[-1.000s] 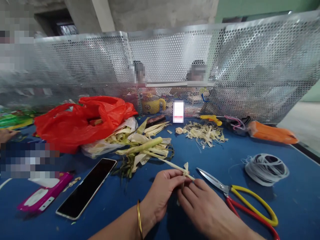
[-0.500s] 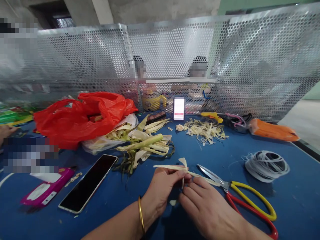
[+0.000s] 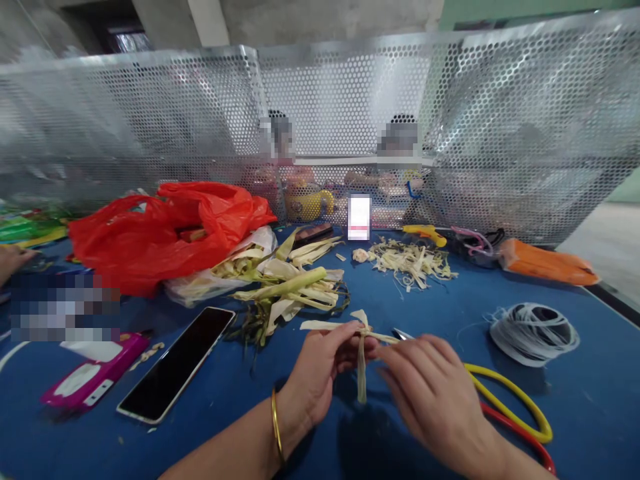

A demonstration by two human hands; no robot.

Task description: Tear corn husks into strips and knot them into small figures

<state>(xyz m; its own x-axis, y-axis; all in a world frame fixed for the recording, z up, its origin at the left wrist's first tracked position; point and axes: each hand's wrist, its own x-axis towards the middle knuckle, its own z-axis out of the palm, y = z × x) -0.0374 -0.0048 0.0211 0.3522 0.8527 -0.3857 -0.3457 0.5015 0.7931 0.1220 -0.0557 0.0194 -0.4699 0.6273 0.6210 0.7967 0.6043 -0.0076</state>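
Observation:
Pale corn husk strips point(image 3: 362, 367) are crossed and wrapped over each other above the table, one end hanging straight down. My left hand point(image 3: 317, 373), with a gold bangle at the wrist, pinches them at the crossing between thumb and fingers. Just to the right, my right hand point(image 3: 433, 393) has its fingers bent together at the right-hand end of the husk; its fingertips are partly hidden. Under my right hand lies a pair of scissors point(image 3: 515, 393) with one yellow and one red handle; only the blade tip and handles show.
A heap of corn husks point(image 3: 290, 290) lies ahead, beside a red plastic bag point(image 3: 170, 233). Husk scraps point(image 3: 413, 261) are farther back. A black phone point(image 3: 177, 363) and a magenta device point(image 3: 97, 377) lie left, a coil of pale cord point(image 3: 535, 333) right. A perforated metal screen point(image 3: 340, 87) stands behind.
My right hand has moved right and slightly up, now covering the scissors' middle. A husk end now hangs down in front of my left fingers, which stay pinched at the crossing.

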